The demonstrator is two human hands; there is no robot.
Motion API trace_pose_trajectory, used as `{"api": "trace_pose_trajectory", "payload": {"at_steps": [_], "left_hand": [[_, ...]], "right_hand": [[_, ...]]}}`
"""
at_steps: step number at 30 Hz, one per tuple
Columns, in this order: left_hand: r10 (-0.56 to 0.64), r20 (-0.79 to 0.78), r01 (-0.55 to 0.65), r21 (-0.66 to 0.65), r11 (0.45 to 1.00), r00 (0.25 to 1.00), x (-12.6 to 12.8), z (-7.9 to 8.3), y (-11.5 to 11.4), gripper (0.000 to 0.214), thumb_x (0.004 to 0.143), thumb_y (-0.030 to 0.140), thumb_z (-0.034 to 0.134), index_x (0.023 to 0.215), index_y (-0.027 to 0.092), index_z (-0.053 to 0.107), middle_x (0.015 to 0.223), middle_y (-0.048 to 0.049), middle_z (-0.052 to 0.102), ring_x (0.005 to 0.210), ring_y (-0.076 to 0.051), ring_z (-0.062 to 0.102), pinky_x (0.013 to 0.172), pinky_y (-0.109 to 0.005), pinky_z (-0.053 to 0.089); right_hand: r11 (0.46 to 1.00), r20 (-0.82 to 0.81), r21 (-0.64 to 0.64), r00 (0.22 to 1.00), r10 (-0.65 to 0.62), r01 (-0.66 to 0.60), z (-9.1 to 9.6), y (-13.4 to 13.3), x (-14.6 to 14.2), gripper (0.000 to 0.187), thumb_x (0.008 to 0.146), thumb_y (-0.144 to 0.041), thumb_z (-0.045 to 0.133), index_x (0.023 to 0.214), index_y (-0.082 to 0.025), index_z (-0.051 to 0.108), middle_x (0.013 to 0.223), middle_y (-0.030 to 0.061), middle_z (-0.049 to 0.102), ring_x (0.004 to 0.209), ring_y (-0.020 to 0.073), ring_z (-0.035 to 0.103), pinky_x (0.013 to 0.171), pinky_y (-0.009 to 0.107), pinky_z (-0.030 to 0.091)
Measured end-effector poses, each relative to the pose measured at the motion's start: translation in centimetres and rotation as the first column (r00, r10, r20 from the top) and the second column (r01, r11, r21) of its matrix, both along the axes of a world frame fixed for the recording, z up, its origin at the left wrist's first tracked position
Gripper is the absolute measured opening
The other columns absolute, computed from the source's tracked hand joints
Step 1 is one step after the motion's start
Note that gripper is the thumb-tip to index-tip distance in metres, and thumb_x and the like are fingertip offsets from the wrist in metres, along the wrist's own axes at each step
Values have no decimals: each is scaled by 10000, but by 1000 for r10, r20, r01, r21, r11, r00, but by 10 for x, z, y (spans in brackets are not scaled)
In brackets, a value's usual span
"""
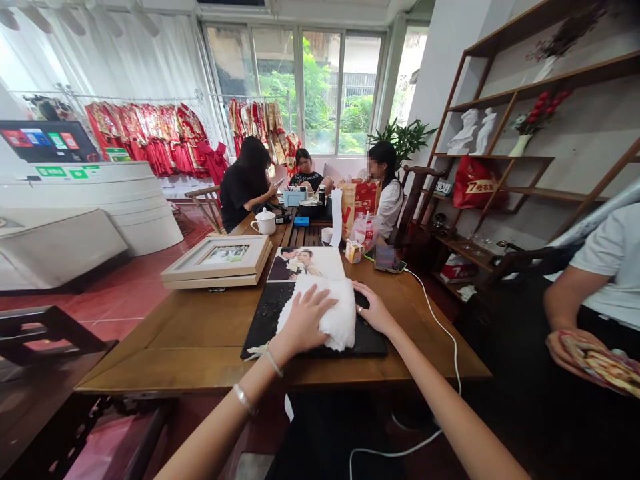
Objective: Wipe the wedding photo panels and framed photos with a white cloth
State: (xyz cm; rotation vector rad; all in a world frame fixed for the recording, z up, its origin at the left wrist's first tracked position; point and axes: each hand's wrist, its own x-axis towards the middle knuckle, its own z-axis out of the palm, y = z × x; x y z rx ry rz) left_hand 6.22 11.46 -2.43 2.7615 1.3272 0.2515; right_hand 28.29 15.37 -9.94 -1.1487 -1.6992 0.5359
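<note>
Flanking the photo board (pixel 305 263) lie stacked frames (pixel 217 261), phone (pixel 387 259) and cable (pixel 440 327).

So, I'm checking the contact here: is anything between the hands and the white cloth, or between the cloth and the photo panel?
Nothing visible. The left hand lies flat on the white cloth, the right hand touches its right edge, and the cloth rests directly on the dark photo panel.

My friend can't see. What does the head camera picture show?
The left hand lies on a white cloth over a big wedding photo on a table, the right hand beside it. Stacked frames lie left; three people sit farther back.
</note>
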Motion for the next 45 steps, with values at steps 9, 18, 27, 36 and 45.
{"api": "trace_pose_trajectory", "payload": {"at_steps": [9,18,27,36,45], "left_hand": [[185,-66,-185,11,983,980,-51,2,-21,742,636,149,559,1348,291,407,1479,-21,336,1389,-286,193,1098,-497,234],[141,-53,-138,58,989,989,-72,4,53,618,711,201,534,1321,230,435,1426,-51,413,1352,-270,283,1090,-439,271],[184,-46,-183,34,983,982,-93,0,-24,774,553,122,517,1312,252,439,1449,-24,381,1379,-282,221,1110,-430,250],[227,-86,-228,-10,974,970,-88,3,-31,781,581,112,502,1339,277,413,1479,-11,336,1389,-286,198,1090,-476,268],[200,55,-204,99,974,978,-85,-11,45,617,689,262,575,1293,212,460,1417,-66,427,1350,-313,279,1075,-460,296]], "right_hand": [[999,19,-23,999,-32,33,2,-2,-3,463,757,-434,632,1160,-205,624,1301,127,563,1234,263,495,1074,483,336],[999,58,-29,997,-41,43,3,-3,-1,485,762,-450,624,1184,-214,610,1304,117,564,1249,269,483,1082,493,326],[998,93,-18,994,-65,67,5,-3,-3,451,773,-407,607,1173,-199,612,1297,125,566,1240,270,490,1075,484,341],[998,117,-27,992,-48,51,4,-3,-2,470,788,-419,591,1199,-192,592,1315,132,549,1252,268,478,1085,483,325],[998,101,-33,994,-49,52,4,-4,-3,474,787,-426,594,1200,-194,592,1321,128,545,1258,276,473,1078,484,336]]}}
